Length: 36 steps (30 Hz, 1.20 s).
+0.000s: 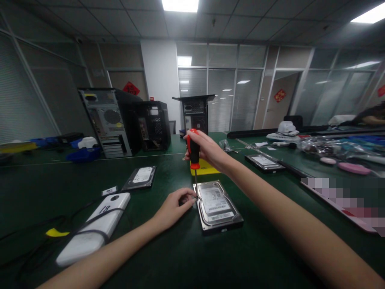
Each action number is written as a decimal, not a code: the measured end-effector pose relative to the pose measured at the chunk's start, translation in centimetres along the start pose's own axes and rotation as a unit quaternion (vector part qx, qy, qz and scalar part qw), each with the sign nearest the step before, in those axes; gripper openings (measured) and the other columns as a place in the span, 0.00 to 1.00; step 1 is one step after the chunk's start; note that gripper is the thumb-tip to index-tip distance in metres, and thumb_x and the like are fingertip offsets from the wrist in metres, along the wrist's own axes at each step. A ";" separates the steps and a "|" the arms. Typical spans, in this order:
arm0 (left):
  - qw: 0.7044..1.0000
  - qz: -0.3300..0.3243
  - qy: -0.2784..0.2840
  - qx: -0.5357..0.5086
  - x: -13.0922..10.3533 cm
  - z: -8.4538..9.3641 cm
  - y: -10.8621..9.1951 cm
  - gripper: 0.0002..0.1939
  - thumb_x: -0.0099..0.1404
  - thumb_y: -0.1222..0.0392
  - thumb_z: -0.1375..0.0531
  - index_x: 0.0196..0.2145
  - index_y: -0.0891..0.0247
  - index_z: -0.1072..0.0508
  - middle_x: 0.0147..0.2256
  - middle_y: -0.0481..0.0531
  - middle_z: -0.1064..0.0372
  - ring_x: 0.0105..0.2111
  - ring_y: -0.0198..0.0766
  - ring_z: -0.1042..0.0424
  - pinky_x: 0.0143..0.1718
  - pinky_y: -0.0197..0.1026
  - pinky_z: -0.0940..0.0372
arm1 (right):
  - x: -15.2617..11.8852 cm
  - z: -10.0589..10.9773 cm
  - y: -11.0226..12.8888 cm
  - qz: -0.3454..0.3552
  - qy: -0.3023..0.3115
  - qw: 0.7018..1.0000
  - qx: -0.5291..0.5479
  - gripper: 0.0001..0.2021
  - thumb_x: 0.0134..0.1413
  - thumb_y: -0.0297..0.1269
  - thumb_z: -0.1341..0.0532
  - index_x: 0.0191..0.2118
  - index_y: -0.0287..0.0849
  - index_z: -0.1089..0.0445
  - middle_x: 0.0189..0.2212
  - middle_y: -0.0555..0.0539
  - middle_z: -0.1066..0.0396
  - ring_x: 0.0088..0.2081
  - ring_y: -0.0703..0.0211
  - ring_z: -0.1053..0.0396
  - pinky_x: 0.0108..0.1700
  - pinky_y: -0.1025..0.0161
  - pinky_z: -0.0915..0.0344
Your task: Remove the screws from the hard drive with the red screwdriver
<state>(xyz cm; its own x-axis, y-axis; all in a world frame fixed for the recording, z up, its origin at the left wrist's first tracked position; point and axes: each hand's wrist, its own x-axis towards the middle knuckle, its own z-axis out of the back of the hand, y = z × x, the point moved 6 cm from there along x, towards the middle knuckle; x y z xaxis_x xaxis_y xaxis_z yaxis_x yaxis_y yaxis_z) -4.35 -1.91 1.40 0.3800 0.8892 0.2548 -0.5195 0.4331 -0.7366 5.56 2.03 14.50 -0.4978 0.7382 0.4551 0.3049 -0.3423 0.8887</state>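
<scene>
A hard drive (pixel 217 202) lies label up on the green table in front of me. My right hand (pixel 207 149) is wrapped round the red and black handle of a screwdriver (pixel 195 154), held upright with its shaft pointing down. The screwdriver's tip meets the left edge of the drive. At that same spot, my left hand (pixel 177 204) has its thumb and fingertips pinched together against the drive's edge and the tip. Whether anything small sits between those fingers is hidden. Behind the drive, partly covered by my right hand, is a yellow object (pixel 206 168).
Another hard drive (pixel 141 178) lies left, a third drive (pixel 264 162) to the right. A white power bank (pixel 94 228) wrapped in black cable is near my left forearm. Computer cases (pixel 105 120) stand at the back. Bagged parts (pixel 319 148) cover the right side. Another person's arm (pixel 371 116) shows far right.
</scene>
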 end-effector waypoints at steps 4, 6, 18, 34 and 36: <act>1.000 -0.001 0.001 -0.002 0.1 0.0 0.0 0.11 0.62 0.59 0.46 0.40 0.65 0.30 0.30 0.48 0.35 0.31 0.37 0.36 0.33 0.36 0.41 | 0.0 -0.1 0.1 0.019 0.013 1.000 -0.004 0.18 0.45 0.44 0.36 0.36 0.43 0.45 0.29 0.52 0.36 0.26 0.66 0.33 0.31 0.62 0.31; 1.000 0.000 0.001 -0.001 0.1 0.0 0.0 0.10 0.62 0.59 0.46 0.40 0.65 0.30 0.29 0.48 0.35 0.31 0.37 0.36 0.33 0.36 0.41 | -0.1 -0.3 0.0 0.018 0.028 0.999 -0.008 0.19 0.46 0.45 0.36 0.36 0.44 0.46 0.28 0.52 0.35 0.25 0.66 0.33 0.29 0.64 0.33; 1.000 -0.009 -0.001 -0.004 0.1 0.0 0.2 0.10 0.62 0.59 0.45 0.39 0.64 0.30 0.29 0.47 0.35 0.31 0.36 0.36 0.33 0.35 0.41 | -0.2 -0.7 -0.1 -0.007 0.032 0.999 -0.002 0.16 0.55 0.52 0.48 0.40 0.44 0.39 0.27 0.51 0.38 0.25 0.64 0.35 0.31 0.60 0.33; 1.000 0.000 0.002 0.008 0.0 0.1 -0.4 0.11 0.62 0.58 0.46 0.40 0.64 0.29 0.29 0.48 0.34 0.31 0.37 0.35 0.33 0.36 0.40 | -0.2 -1.1 0.4 0.047 0.054 0.997 -0.021 0.15 0.50 0.49 0.41 0.37 0.44 0.41 0.22 0.55 0.38 0.20 0.68 0.37 0.26 0.65 0.36; 1.000 0.003 0.004 0.005 -0.1 0.1 -0.5 0.11 0.62 0.58 0.46 0.40 0.64 0.29 0.29 0.48 0.34 0.31 0.37 0.35 0.33 0.36 0.40 | -0.2 -1.1 0.3 0.026 0.056 0.998 0.000 0.17 0.53 0.54 0.46 0.37 0.43 0.39 0.21 0.54 0.39 0.20 0.67 0.37 0.26 0.65 0.35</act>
<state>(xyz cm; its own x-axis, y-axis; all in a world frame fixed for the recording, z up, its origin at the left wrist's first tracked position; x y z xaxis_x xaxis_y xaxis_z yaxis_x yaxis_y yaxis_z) -4.24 -2.15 1.80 0.3828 0.8904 0.2462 -0.5297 0.4299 -0.7312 4.86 1.13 14.74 -0.5690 0.6498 0.5040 0.3323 -0.3790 0.8637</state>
